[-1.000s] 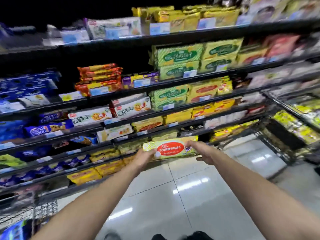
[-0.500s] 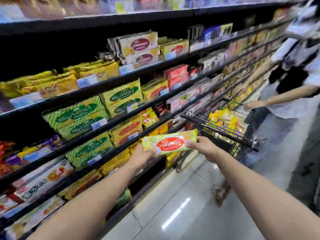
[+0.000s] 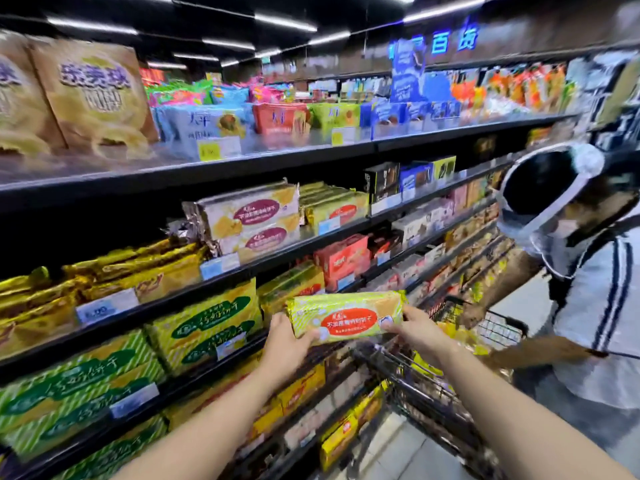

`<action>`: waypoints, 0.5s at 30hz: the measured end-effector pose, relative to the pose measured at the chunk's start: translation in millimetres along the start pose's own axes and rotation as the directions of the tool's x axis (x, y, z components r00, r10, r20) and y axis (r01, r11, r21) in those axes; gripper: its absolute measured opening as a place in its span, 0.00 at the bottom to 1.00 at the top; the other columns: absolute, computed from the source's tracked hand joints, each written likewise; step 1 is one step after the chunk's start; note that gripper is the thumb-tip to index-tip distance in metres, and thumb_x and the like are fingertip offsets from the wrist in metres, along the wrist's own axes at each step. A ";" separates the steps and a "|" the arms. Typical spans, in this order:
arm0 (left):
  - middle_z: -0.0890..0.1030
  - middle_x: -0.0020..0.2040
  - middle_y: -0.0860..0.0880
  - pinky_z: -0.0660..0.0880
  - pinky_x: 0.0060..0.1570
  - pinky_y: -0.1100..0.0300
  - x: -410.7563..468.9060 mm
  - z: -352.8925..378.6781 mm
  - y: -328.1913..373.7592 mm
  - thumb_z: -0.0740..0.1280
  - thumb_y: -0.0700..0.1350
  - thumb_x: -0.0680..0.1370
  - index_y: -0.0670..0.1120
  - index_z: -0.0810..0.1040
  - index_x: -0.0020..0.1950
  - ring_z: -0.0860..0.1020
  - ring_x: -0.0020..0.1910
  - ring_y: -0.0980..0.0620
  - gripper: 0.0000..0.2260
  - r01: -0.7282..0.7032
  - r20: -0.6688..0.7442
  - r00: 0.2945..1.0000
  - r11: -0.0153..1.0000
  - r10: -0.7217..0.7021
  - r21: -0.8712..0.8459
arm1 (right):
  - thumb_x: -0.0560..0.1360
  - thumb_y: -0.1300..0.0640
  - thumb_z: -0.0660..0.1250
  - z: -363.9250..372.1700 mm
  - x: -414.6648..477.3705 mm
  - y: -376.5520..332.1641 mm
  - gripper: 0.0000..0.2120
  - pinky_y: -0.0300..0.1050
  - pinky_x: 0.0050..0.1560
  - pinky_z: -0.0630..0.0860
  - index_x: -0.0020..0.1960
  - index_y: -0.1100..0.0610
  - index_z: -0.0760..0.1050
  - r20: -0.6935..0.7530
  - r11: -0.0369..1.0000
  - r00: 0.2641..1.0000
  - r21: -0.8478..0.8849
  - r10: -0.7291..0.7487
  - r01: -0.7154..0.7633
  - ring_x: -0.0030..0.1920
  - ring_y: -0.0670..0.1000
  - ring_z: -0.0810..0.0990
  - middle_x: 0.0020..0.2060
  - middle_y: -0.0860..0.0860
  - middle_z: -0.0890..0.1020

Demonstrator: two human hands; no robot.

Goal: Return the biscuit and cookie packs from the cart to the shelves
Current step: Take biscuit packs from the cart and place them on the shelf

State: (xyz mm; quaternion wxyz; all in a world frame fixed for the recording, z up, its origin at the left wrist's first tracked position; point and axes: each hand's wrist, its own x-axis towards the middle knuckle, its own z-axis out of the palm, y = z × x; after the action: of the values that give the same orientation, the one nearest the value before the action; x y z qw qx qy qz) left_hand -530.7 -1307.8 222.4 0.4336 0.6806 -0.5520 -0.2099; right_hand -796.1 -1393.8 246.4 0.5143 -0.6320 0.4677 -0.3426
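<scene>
The long green-yellow plastic biscuit pack hides most fingers of the left hand. The big tan paper bags are blurry, one cut off by the left edge. Nobody can read the blurry white price tags.

You're standing in a supermarket aisle: long black shelves stacked with packs of biscuits, price tags along their edges, a wire shopping cart, a lit blue sign overhead.

Dark ceiling, white strip lights; blue lit sign at back; pale floor tiles.
</scene>
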 end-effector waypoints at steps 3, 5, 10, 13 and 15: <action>0.69 0.50 0.56 0.64 0.49 0.63 28.1 4.3 16.1 0.75 0.54 0.74 0.59 0.72 0.52 0.70 0.52 0.59 0.13 -0.042 -0.128 0.991 0.999 0.044 0.017 | 0.74 0.67 0.73 -19.1 44.5 -16.2 0.17 0.39 0.57 0.78 0.62 0.60 0.79 0.034 0.997 0.997 -0.031 -0.064 0.065 0.54 0.48 0.83 0.53 0.50 0.86; 0.69 0.51 0.57 0.65 0.50 0.63 48.2 8.7 28.3 0.74 0.56 0.73 0.60 0.72 0.55 0.69 0.49 0.65 0.15 -0.070 -0.195 0.978 0.997 0.074 0.027 | 0.73 0.67 0.74 -32.3 75.8 -28.7 0.16 0.43 0.54 0.79 0.59 0.57 0.80 0.042 0.993 0.993 -0.027 -0.110 0.111 0.54 0.52 0.83 0.52 0.51 0.86; 0.67 0.62 0.50 0.61 0.53 0.69 94.5 22.4 63.0 0.69 0.58 0.77 0.47 0.69 0.68 0.67 0.56 0.61 0.25 -0.038 -0.310 0.948 0.992 0.074 0.118 | 0.73 0.68 0.73 -62.3 146.2 -59.8 0.17 0.41 0.53 0.78 0.60 0.57 0.79 0.090 0.978 0.974 0.005 -0.209 0.209 0.49 0.48 0.81 0.53 0.55 0.85; 0.65 0.68 0.45 0.64 0.67 0.59 114.2 32.0 86.0 0.68 0.51 0.80 0.39 0.63 0.74 0.69 0.67 0.46 0.28 0.019 -0.314 0.949 0.984 0.039 0.178 | 0.71 0.73 0.72 -81.4 179.4 -73.6 0.20 0.35 0.50 0.77 0.60 0.59 0.79 0.109 0.961 0.955 0.007 -0.276 0.277 0.48 0.46 0.81 0.51 0.53 0.85; 0.62 0.70 0.46 0.62 0.73 0.56 124.2 36.8 99.4 0.67 0.45 0.80 0.39 0.60 0.76 0.68 0.70 0.45 0.28 0.006 -0.309 0.948 0.972 0.069 0.235 | 0.71 0.74 0.71 -91.2 201.2 -78.5 0.20 0.31 0.44 0.76 0.57 0.55 0.79 0.109 0.957 0.951 0.013 -0.290 0.290 0.43 0.41 0.82 0.47 0.49 0.86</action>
State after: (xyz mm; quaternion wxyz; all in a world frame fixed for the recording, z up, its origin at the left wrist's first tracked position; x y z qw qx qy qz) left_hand -577.8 -1438.4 308.4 0.4368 0.7424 -0.5073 -0.0251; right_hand -794.8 -1611.1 334.5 0.4824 -0.7124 0.3413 -0.3784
